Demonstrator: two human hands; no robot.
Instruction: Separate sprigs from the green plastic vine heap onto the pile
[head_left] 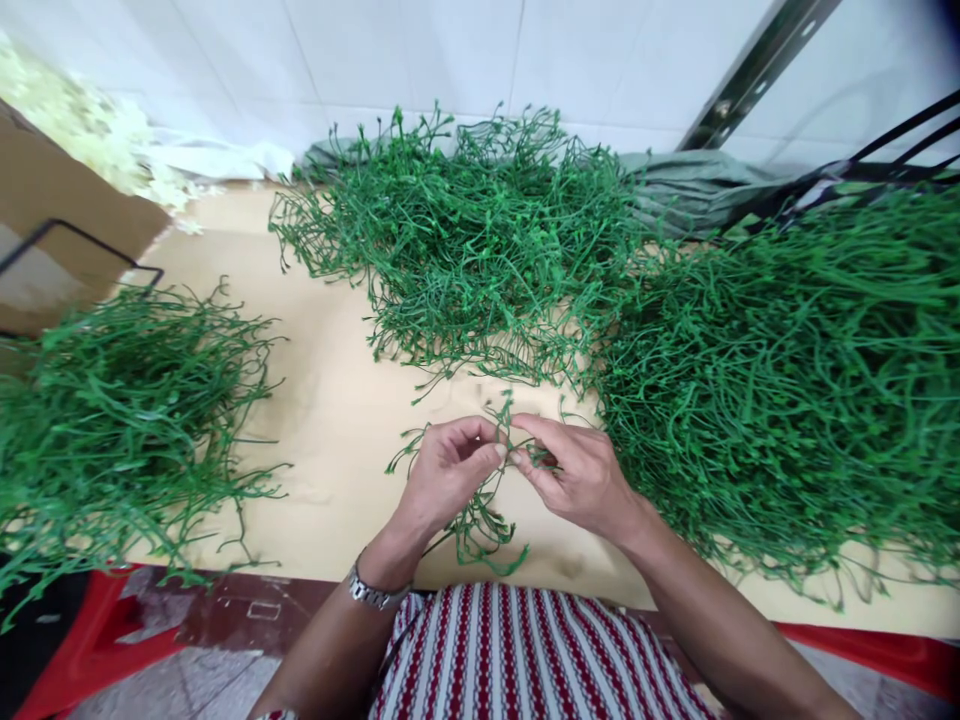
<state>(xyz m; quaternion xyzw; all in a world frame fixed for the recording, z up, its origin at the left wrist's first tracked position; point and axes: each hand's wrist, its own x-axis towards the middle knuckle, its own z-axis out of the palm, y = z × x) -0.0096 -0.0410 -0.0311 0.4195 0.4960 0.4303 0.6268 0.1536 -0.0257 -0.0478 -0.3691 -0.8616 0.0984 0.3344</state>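
Note:
My left hand (448, 472) and my right hand (576, 474) meet over the tan board (330, 420), both pinching a small green plastic stem sprig (480, 520). The sprig's thin branches stick up between my fingertips and hang down below my hands toward my lap. A metal watch sits on my left wrist. Each hand's fingers are curled and pressed on the stem.
Three heaps of the same green stems lie around: one at the left (120, 420), one at the back middle (472, 240), a large one at the right (787, 390). Pale yellow-white pieces (90, 130) sit in a cardboard box at the back left. A white tiled wall stands behind.

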